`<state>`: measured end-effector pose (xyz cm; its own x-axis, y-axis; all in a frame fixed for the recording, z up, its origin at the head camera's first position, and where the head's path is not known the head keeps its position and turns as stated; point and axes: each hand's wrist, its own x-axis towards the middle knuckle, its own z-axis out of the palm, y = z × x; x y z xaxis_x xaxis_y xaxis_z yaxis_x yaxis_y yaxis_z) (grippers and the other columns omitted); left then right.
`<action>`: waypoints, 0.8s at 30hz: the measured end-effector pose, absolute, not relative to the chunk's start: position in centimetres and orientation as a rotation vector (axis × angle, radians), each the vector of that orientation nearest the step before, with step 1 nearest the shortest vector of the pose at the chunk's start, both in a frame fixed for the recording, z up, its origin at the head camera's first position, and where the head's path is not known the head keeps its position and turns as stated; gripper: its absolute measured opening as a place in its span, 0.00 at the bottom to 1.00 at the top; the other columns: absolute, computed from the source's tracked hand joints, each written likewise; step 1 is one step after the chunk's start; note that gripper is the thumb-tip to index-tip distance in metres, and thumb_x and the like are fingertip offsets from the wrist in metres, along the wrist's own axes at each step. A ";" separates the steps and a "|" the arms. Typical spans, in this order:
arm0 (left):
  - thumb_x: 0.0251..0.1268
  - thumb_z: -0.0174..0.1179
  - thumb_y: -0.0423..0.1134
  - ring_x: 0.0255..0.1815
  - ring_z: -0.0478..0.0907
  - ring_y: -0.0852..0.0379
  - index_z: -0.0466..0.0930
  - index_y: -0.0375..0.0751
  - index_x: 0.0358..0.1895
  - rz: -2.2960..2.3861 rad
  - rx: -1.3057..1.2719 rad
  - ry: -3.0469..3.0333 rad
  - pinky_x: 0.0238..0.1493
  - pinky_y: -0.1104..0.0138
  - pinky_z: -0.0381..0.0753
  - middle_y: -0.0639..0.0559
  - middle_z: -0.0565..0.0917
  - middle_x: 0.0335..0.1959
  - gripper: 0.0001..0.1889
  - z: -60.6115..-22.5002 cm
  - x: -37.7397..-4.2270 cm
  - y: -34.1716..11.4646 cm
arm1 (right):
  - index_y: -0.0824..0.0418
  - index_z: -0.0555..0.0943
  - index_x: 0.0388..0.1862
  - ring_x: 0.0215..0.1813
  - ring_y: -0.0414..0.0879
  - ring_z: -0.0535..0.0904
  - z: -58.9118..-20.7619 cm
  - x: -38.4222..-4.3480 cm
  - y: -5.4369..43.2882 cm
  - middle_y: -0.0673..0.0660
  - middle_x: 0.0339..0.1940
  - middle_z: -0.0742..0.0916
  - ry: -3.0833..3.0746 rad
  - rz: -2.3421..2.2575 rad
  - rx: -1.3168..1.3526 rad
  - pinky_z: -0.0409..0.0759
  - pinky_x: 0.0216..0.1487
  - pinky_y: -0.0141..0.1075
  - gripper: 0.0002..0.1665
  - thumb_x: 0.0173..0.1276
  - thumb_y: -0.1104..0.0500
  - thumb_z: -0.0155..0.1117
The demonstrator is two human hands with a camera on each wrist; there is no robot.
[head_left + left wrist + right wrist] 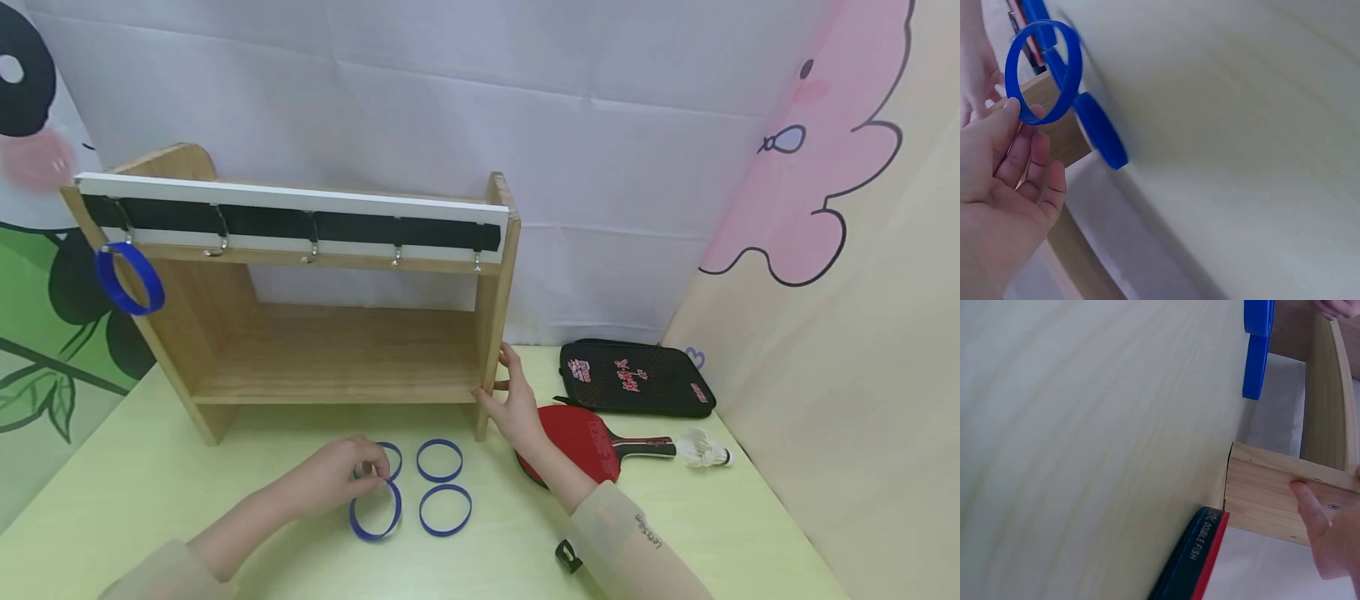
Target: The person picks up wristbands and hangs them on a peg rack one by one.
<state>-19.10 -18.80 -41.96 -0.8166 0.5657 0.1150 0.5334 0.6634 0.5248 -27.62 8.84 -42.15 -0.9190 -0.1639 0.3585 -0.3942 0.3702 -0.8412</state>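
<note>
Nearest, on the counter (690, 542) at five o'clock from the right hand (517, 408), lies a small black item (567, 557), too little of it clear to identify. The left hand (337, 477) has its grip clamped on a held ring (371, 537), blue and thin; thumb and forefinger pinch its edge, and the ring stands tilted. Three more blue rings lie flat around it: the near ring (446, 533) at three o'clock, the far ring (440, 479) at two, and a half-hidden ring (399, 461) at twelve, partly behind the left fingers. The right hand has its grip clamped on the side panel (493, 333) of the wooden shelf (337, 354), thumb and fingers on opposite faces. At four o'clock from that hand lies a red paddle (573, 437), its handle pointing to three, with a shuttlecock (701, 448) just beyond the handle's end. A black case (637, 377) lies at one o'clock from the paddle. The shelf stands at eleven o'clock from the rings. Along its top front runs a black-and-white strip (262, 221) with five hooks; a hanging ring (155, 287), also blue, is on the hook (126, 237) at the nine o'clock end. Farthest, at twelve o'clock, hangs a pale cloth (420, 108).
</note>
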 end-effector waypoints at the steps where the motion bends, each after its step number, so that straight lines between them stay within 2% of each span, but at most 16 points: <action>1: 0.57 0.65 0.37 0.33 0.72 0.68 0.81 0.54 0.31 0.866 0.924 2.813 0.32 0.73 0.77 0.68 0.78 0.29 0.05 -41.8 -19.0 -18.8 | 0.44 0.50 0.73 0.49 0.52 0.78 -42.2 -27.6 8.8 0.57 0.69 0.67 -2.417 1.572 0.497 0.84 0.39 0.37 0.47 0.63 0.59 0.66; 9: 0.57 0.66 0.41 0.33 0.71 0.69 0.80 0.57 0.32 0.894 0.927 2.856 0.31 0.72 0.76 0.69 0.77 0.31 0.04 -39.9 -18.4 -18.8 | 0.45 0.51 0.73 0.49 0.53 0.78 -42.0 -27.4 8.8 0.59 0.69 0.67 -2.416 1.562 0.500 0.85 0.39 0.38 0.47 0.63 0.59 0.66; 18: 0.54 0.68 0.38 0.33 0.71 0.68 0.80 0.55 0.32 0.938 1.039 2.951 0.33 0.71 0.77 0.69 0.78 0.32 0.07 -37.7 -17.4 -19.5 | 0.43 0.50 0.73 0.50 0.52 0.77 -42.0 -27.4 8.8 0.57 0.70 0.66 -2.430 1.573 0.479 0.84 0.40 0.38 0.47 0.63 0.59 0.66; 24: 0.49 0.71 0.34 0.29 0.70 0.71 0.81 0.54 0.32 1.000 1.144 3.110 0.30 0.73 0.76 0.71 0.78 0.29 0.10 -35.9 -17.0 -20.2 | 0.43 0.50 0.74 0.50 0.52 0.77 -42.1 -27.4 8.8 0.56 0.70 0.66 -2.429 1.573 0.483 0.84 0.40 0.38 0.47 0.63 0.58 0.66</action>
